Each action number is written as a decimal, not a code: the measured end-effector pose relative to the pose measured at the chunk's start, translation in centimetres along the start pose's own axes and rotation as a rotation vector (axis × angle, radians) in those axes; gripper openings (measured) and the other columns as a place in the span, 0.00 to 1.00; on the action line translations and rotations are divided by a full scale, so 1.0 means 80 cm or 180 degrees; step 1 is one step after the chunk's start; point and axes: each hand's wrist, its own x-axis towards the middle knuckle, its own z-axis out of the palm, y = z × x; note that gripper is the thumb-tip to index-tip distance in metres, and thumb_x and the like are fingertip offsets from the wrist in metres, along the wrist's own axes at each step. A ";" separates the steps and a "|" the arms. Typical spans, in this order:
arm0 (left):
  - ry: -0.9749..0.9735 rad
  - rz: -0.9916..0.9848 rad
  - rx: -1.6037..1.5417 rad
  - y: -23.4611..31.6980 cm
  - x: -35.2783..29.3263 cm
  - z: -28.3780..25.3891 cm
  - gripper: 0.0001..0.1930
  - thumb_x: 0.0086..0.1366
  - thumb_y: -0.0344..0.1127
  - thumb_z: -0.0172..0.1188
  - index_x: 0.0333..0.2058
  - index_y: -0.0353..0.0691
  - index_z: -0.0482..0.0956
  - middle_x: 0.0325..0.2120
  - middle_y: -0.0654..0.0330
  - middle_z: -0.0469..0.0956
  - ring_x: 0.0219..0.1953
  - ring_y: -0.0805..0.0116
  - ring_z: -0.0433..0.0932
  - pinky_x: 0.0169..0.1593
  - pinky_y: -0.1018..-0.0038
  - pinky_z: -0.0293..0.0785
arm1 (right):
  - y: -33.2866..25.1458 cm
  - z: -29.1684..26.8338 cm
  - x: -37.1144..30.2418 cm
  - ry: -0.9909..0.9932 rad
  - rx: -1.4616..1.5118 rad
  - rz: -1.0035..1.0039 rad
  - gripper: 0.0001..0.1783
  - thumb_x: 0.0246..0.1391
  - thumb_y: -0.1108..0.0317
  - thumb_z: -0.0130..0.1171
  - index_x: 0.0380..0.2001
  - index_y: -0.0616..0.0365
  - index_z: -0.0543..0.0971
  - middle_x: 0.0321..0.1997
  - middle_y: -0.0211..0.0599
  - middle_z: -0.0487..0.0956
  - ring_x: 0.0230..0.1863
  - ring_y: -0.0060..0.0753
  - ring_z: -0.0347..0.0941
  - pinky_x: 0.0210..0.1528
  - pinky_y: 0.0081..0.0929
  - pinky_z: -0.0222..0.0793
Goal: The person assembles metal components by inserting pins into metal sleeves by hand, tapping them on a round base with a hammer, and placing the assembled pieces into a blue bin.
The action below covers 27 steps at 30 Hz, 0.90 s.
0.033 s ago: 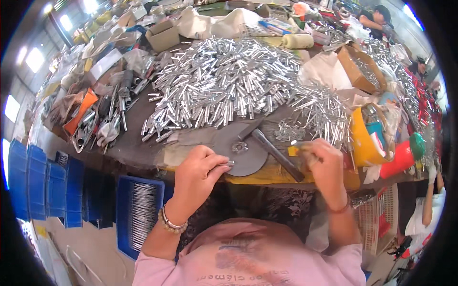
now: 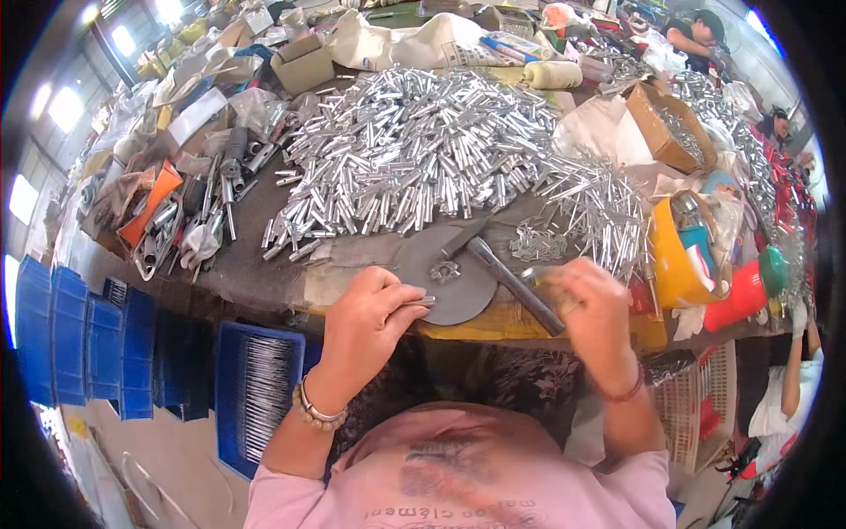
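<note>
My left hand (image 2: 374, 304) is closed, pinching a small silver metal tube (image 2: 428, 301) over the edge of a round grey disc (image 2: 471, 295). A hammer (image 2: 515, 286) lies across the disc, its head beside a small metal fitting (image 2: 445, 271) at the disc's middle. To the right of the hammer is my right hand (image 2: 595, 300), its fingers closed and slightly blurred. A short object with a shiny silver end (image 2: 529, 275) sticks out of them; its kind is hidden. Beyond both hands lies a big heap of silver metal tubes (image 2: 414, 150).
Thin metal pins (image 2: 608, 216) and small parts (image 2: 538, 242) lie right of the heap. A yellow container (image 2: 674, 256) and a red container with a green rim (image 2: 736, 295) stand at the right edge. Tools (image 2: 211, 203) crowd the left. Below is a blue crate (image 2: 225, 388) of rods.
My right hand has shifted slightly left, and the silver-ended object in it is tilted differently and lower. My left hand stays in nearly the same place with the tube.
</note>
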 end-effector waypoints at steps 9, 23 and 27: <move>0.0073 0.0006 0.0015 -0.008 0.001 -0.004 0.10 0.65 0.29 0.76 0.45 0.38 0.90 0.38 0.56 0.82 0.39 0.57 0.83 0.43 0.65 0.79 | -0.059 0.065 0.017 -0.0541 -0.0324 -0.0545 0.06 0.53 0.72 0.67 0.35 0.53 0.88 0.34 0.31 0.78 0.41 0.39 0.79 0.44 0.38 0.77; -0.0018 0.0126 -0.0014 -0.024 0.006 -0.001 0.10 0.64 0.30 0.77 0.44 0.40 0.91 0.36 0.57 0.81 0.37 0.58 0.82 0.41 0.66 0.78 | -0.049 0.077 0.029 -0.0747 -0.0315 -0.0766 0.05 0.54 0.72 0.64 0.35 0.53 0.86 0.36 0.33 0.76 0.42 0.39 0.78 0.46 0.39 0.74; 0.0054 0.0148 -0.0028 -0.026 0.006 0.001 0.10 0.62 0.32 0.78 0.41 0.43 0.91 0.35 0.59 0.82 0.36 0.56 0.84 0.39 0.62 0.80 | -0.047 0.083 0.029 -0.0684 -0.0217 -0.0799 0.05 0.54 0.73 0.65 0.35 0.54 0.85 0.37 0.33 0.76 0.42 0.39 0.78 0.46 0.39 0.74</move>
